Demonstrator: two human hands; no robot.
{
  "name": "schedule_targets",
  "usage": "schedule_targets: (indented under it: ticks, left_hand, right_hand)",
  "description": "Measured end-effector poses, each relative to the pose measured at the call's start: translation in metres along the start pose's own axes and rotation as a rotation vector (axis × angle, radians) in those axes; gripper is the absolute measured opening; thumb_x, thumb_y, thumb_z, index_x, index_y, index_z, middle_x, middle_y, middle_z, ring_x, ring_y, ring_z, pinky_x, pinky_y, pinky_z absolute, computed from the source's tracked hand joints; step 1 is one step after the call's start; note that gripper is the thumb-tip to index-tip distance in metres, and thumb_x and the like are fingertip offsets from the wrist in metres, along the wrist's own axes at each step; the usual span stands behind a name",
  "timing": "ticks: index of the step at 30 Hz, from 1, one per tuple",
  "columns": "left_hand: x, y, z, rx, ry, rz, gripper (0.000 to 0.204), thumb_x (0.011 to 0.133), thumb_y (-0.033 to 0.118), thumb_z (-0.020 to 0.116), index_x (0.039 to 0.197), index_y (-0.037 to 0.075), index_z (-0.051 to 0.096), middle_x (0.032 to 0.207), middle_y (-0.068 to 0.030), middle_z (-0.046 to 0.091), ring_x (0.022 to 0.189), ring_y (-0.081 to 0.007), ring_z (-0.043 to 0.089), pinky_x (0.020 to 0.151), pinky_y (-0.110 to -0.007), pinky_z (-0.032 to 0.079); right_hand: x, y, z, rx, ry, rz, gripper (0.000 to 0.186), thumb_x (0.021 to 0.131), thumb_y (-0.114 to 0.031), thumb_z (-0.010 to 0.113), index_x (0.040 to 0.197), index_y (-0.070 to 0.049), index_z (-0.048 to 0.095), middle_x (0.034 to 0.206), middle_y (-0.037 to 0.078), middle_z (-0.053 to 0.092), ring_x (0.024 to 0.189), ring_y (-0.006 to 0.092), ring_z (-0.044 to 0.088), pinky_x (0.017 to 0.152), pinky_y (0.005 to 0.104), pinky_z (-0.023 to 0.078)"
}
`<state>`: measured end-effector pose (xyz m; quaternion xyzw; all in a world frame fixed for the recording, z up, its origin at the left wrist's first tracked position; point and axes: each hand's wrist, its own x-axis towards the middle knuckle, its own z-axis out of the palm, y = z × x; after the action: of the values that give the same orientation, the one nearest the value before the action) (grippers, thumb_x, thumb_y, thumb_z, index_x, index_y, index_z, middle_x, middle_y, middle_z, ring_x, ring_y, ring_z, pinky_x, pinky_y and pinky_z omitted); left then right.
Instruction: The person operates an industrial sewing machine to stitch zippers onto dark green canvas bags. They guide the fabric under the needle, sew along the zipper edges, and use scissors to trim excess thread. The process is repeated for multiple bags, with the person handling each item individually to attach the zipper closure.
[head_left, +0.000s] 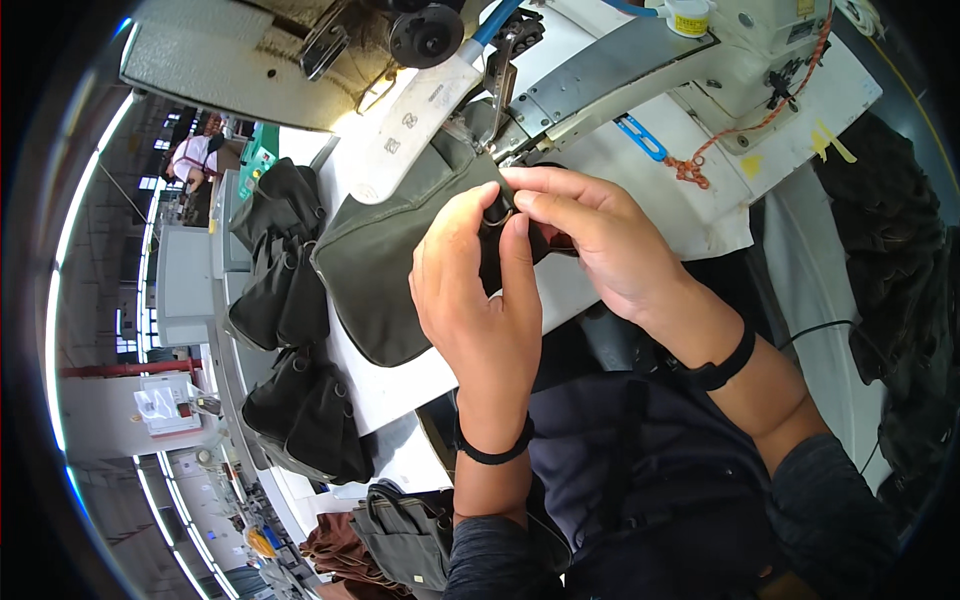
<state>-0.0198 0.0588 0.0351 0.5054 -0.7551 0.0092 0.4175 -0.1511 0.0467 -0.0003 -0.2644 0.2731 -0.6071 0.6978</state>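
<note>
A dark olive fabric bag lies on the white table under the sewing machine's arm, its upper edge close to the needle area. Both my hands meet at the bag's right edge around a small metal ring on a dark strip of cloth. My left hand grips this ringed strip between thumb and curled fingers. With thumb and forefinger together, my right hand pinches the strip just beside the ring. The fingers partly hide what lies between them.
Several dark bags hang along the table's left side. An olive handbag and brown cloth lie below. A blue tool with orange cord rests on the machine bed. Dark cloth is piled at right. A person is far left.
</note>
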Motion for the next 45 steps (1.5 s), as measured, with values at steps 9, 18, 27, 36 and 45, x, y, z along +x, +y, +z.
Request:
schedule_targets:
  ticks: [9, 18, 27, 36, 45]
  left_hand:
    - [0.000, -0.006, 0.015, -0.210, 0.067, -0.114, 0.026, 0.093, 0.005, 0.079, 0.116, 0.001, 0.069, 0.117, -0.0146, 0.074, 0.103, -0.0269, 0.073, 0.093, -0.036, 0.056]
    - [0.007, -0.024, 0.033, -0.405, 0.154, -0.230, 0.022, 0.093, 0.006, 0.082, 0.108, -0.001, 0.068, 0.115, -0.0140, 0.073, 0.102, -0.0208, 0.072, 0.093, -0.034, 0.059]
    - [0.006, -0.005, 0.025, -0.015, 0.110, -0.185, 0.015, 0.096, 0.014, 0.078, 0.095, 0.005, 0.067, 0.100, -0.0095, 0.075, 0.081, -0.0246, 0.070, 0.073, -0.035, 0.056]
    - [0.008, -0.008, 0.027, -0.114, 0.175, -0.180, 0.011, 0.099, 0.009, 0.075, 0.093, 0.002, 0.068, 0.106, -0.0121, 0.079, 0.076, -0.0185, 0.072, 0.068, -0.030, 0.058]
    - [0.013, -0.015, 0.031, -0.182, 0.141, -0.233, 0.009, 0.100, 0.006, 0.072, 0.095, 0.000, 0.067, 0.108, -0.0156, 0.078, 0.077, -0.0194, 0.073, 0.068, -0.030, 0.058]
  right_hand:
    - [0.006, 0.000, -0.004, 0.016, -0.018, -0.014, 0.036, 0.104, -0.014, 0.063, 0.135, 0.004, 0.068, 0.108, 0.001, 0.070, 0.097, 0.0066, 0.059, 0.086, 0.0254, 0.048]
    - [0.019, 0.008, -0.008, -0.177, -0.099, -0.160, 0.030, 0.107, -0.012, 0.058, 0.129, 0.004, 0.069, 0.120, 0.006, 0.073, 0.111, 0.0111, 0.065, 0.101, 0.0288, 0.050]
    - [0.016, 0.002, -0.017, -0.556, -0.053, -0.329, 0.025, 0.103, -0.019, 0.064, 0.110, 0.002, 0.076, 0.086, 0.000, 0.071, 0.078, 0.0068, 0.058, 0.072, 0.0271, 0.047]
    - [0.005, 0.003, -0.013, -0.490, -0.007, -0.299, 0.026, 0.102, -0.019, 0.071, 0.104, 0.007, 0.077, 0.083, 0.001, 0.071, 0.078, 0.0052, 0.058, 0.068, 0.0257, 0.047]
    - [0.017, 0.010, -0.009, -0.403, 0.018, -0.334, 0.023, 0.101, -0.015, 0.070, 0.102, 0.007, 0.077, 0.079, -0.002, 0.067, 0.075, 0.0037, 0.053, 0.064, 0.0254, 0.044]
